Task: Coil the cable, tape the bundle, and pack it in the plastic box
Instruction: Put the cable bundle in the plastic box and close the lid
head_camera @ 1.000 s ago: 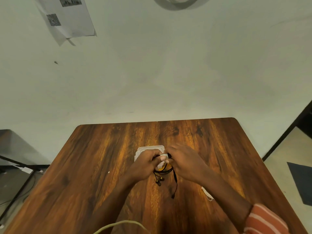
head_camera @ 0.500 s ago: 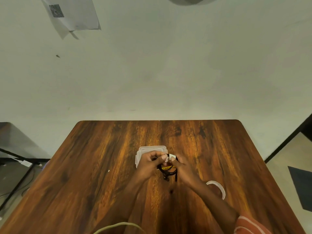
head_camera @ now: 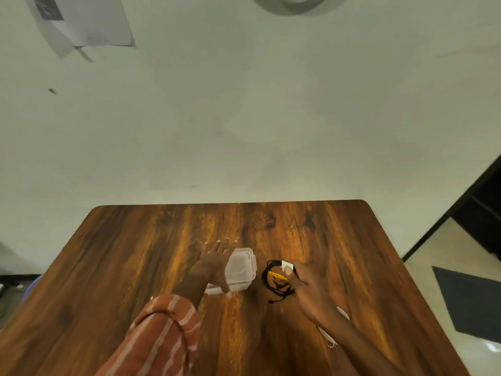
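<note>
Two hands work: my left hand (head_camera: 214, 270) grips the box (head_camera: 241, 268); right of the box, my right hand (head_camera: 309, 289) pinches the coil (head_camera: 275, 280), hiding the tape roll (head_camera: 343, 314).

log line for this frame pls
stage: bundle taped, not boxed | left hand: on plastic box | right hand: holds cable bundle beside box | tape roll: partly hidden under right forearm
</note>
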A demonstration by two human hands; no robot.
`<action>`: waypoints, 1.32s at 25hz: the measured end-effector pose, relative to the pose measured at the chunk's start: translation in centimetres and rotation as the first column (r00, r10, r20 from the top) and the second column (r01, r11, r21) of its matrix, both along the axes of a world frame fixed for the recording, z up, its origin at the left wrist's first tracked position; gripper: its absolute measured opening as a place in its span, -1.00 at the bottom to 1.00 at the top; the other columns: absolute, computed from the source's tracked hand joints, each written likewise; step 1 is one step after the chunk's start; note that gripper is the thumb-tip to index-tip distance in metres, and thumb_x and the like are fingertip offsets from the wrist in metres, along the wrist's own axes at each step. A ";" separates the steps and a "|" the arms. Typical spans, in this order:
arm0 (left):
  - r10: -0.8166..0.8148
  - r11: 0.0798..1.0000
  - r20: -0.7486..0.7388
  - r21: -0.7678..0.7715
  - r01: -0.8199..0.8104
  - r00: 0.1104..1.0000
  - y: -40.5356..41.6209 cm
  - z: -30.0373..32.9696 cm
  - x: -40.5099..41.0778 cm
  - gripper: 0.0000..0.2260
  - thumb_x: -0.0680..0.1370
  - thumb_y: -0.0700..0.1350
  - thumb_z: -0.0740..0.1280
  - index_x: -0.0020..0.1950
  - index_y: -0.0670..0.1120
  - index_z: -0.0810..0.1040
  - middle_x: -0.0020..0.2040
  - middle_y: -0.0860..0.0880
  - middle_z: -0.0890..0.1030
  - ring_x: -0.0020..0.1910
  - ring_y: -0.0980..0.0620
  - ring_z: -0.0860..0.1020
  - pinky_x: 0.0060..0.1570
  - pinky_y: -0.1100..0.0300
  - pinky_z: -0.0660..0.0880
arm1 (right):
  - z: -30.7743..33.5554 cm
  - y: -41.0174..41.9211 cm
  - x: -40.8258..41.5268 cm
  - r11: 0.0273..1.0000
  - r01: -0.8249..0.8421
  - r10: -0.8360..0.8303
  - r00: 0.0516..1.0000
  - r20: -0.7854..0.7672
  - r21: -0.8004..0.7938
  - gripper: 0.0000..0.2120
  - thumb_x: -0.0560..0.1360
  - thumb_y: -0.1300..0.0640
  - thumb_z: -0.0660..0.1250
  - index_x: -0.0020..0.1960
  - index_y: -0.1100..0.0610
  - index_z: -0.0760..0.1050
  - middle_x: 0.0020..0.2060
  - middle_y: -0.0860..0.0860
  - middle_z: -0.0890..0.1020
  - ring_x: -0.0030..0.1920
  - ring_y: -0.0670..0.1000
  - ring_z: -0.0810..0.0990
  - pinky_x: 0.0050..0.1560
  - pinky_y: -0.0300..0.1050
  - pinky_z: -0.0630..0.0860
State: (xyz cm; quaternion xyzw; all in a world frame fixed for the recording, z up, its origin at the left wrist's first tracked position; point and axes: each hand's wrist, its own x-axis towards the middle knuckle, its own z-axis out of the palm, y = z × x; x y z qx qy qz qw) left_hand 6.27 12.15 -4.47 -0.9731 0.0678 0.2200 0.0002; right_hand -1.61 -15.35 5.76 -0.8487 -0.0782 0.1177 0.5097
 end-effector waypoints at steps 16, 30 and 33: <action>0.299 0.800 -0.018 -0.540 -0.260 0.954 -3.6 0.4 -7.4 0.09 0.08 0.49 0.41 0.50 0.11 0.14 0.46 0.04 0.36 0.43 -0.06 0.32 0.41 -0.17 0.27 | 0.4 -2.8 -1.1 0.990 0.060 -0.065 0.997 0.032 0.127 -0.71 0.60 -0.14 0.13 0.00 0.01 0.53 -0.07 0.11 0.66 -0.01 0.16 0.64 0.02 0.32 0.58; 0.819 0.503 0.066 -0.563 -0.656 0.571 7.8 6.1 -23.1 0.06 0.23 0.37 0.49 0.55 0.01 0.06 0.52 0.00 0.24 0.48 -0.07 0.27 0.45 -0.01 0.17 | -10.3 8.0 0.0 0.973 -0.123 0.157 0.973 -0.168 0.196 -0.81 0.62 -0.01 0.17 -0.03 -0.14 0.56 -0.06 -0.05 0.68 0.05 0.06 0.65 0.14 0.28 0.55; 0.821 0.521 0.099 -0.531 -0.668 0.562 7.6 6.1 -24.7 0.14 0.18 0.54 0.34 0.57 0.00 0.00 0.58 -0.06 0.16 0.52 -0.09 0.20 0.49 -0.07 0.12 | -10.7 8.1 0.3 0.990 -0.100 0.114 0.982 -0.153 0.095 -0.80 0.65 0.07 0.14 -0.02 -0.10 0.52 -0.02 0.02 0.65 0.06 0.08 0.62 0.12 0.18 0.56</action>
